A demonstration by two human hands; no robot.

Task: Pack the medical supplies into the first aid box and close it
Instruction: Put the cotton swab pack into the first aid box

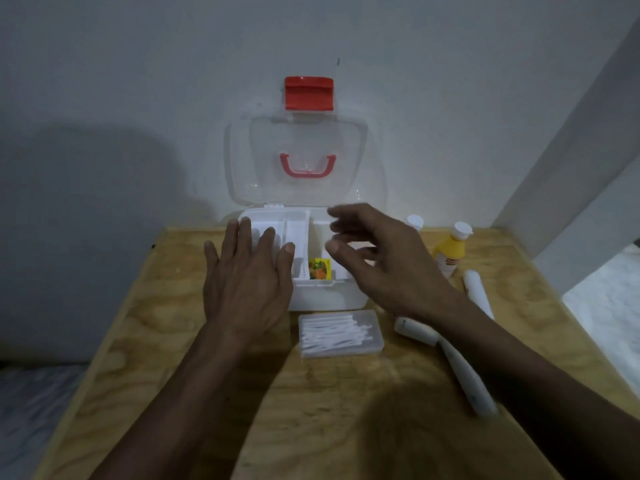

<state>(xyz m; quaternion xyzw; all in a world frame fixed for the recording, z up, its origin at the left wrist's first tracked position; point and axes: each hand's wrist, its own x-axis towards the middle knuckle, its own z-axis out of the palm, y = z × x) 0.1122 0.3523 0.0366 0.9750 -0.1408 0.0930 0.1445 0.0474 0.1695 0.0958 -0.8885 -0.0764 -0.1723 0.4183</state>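
Note:
A white first aid box [329,297] stands open at the back of the wooden table, its clear lid [301,161] with a red handle and red latch leaning against the wall. A small yellow packet [319,268] lies in the box's white inner tray. My left hand [247,275] lies flat with spread fingers over the tray's left side. Above the box's right side hovers my right hand [381,261], fingers apart, holding nothing. A clear case of cotton swabs [341,334] lies in front of the box.
A yellow bottle [450,249] and a white-capped bottle [415,222] stand right of the box. White tubes [479,292] [415,330] [467,379] lie along the table's right side. The wall is close behind; the table edge [114,327] drops off at left.

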